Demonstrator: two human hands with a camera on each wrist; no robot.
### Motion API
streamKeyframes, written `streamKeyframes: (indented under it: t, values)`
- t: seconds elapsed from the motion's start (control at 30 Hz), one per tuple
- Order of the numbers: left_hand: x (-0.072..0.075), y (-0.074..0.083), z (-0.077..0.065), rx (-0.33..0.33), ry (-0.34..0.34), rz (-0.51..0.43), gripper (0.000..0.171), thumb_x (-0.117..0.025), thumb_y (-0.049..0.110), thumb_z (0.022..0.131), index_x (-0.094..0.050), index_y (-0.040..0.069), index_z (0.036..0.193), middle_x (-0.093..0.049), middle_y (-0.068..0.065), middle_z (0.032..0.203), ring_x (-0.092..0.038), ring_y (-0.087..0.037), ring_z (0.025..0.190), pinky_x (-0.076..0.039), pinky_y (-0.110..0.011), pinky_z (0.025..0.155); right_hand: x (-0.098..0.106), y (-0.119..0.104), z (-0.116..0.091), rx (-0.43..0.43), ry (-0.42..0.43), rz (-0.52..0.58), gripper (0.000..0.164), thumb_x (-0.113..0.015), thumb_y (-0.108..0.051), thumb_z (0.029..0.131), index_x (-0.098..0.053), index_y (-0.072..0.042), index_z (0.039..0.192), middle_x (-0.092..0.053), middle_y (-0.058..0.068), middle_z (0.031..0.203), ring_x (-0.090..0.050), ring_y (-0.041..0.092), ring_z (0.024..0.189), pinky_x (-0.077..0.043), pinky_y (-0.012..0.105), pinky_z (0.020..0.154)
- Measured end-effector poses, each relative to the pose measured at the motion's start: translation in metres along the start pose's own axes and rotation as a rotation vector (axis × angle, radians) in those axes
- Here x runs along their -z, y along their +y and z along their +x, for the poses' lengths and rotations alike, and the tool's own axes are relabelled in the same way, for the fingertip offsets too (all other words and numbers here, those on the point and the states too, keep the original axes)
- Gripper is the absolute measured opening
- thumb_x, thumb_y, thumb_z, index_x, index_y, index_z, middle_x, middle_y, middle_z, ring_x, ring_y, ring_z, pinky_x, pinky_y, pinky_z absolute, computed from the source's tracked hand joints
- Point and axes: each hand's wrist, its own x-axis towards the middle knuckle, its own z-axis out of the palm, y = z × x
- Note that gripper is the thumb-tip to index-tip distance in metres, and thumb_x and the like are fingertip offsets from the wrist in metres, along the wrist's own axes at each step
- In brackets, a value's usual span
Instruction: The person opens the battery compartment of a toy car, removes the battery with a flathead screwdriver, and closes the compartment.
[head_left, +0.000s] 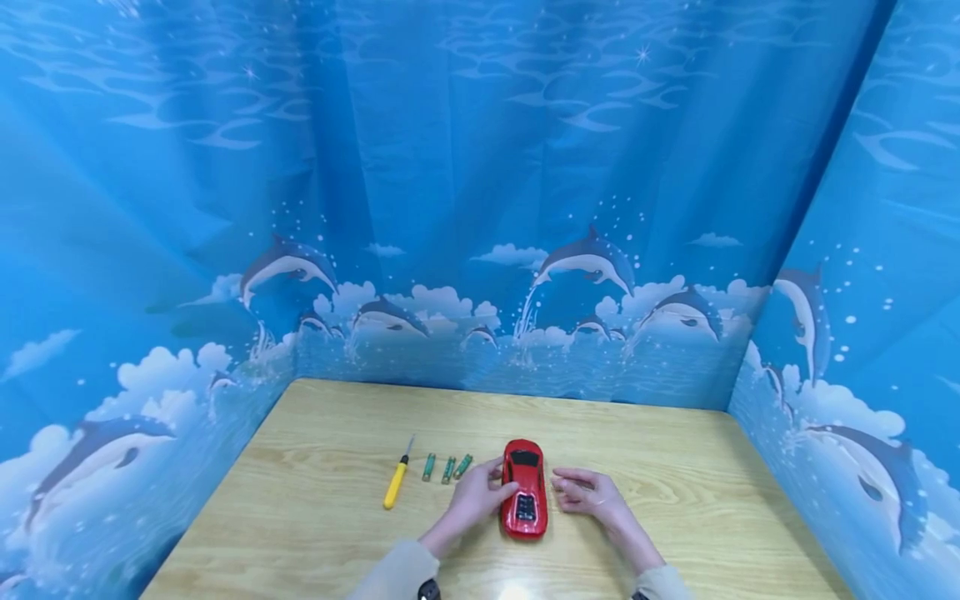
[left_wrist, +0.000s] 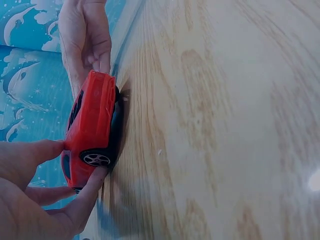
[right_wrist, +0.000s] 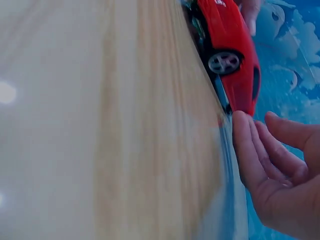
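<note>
A red toy car (head_left: 524, 492) stands on its wheels on the wooden table, its long side running away from me. My left hand (head_left: 476, 497) grips it from the left, thumb (left_wrist: 47, 149) on top of the body and fingers low by a wheel. To the right of the car is my right hand (head_left: 588, 497), fingers loosely bent and holding nothing. In the head view a small gap separates its fingertips from the car; in the right wrist view these fingers (right_wrist: 245, 137) appear close to the car's end. The car's underside is hidden.
Left of the car, three green batteries (head_left: 448, 469) lie on the table (head_left: 330, 467). Farther left lies a screwdriver (head_left: 395, 483) with a yellow handle, its tip pointing away. A blue dolphin-print curtain (head_left: 480, 208) hangs along the back and both sides.
</note>
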Motion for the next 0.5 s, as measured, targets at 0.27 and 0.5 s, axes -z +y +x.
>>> streamKeyframes:
  t: [0.27,0.5]
  values:
    - [0.001,0.000,0.000,-0.004,0.019,0.023,0.068,-0.080,0.024,0.086,-0.051,0.000,0.143,-0.065,-0.022,0.124,-0.068,-0.029,0.098,-0.062,-0.033,0.076,0.035,-0.011,-0.007,-0.013,0.137,-0.038,0.043,-0.058,-0.014,0.104,-0.052,0.017,0.133,-0.075,0.013,0.103,-0.072,0.016,0.083,-0.063,0.031,0.076]
    - [0.011,0.007,0.002,-0.058,0.059,0.083,0.061,-0.075,0.019,0.091,-0.051,0.000,0.143,-0.064,-0.019,0.127,-0.068,-0.030,0.101,-0.061,-0.042,0.083,0.056,-0.034,-0.011,0.002,0.257,-0.101,0.041,-0.056,-0.015,0.105,-0.054,0.016,0.133,-0.073,0.006,0.098,-0.070,0.014,0.083,-0.062,0.030,0.078]
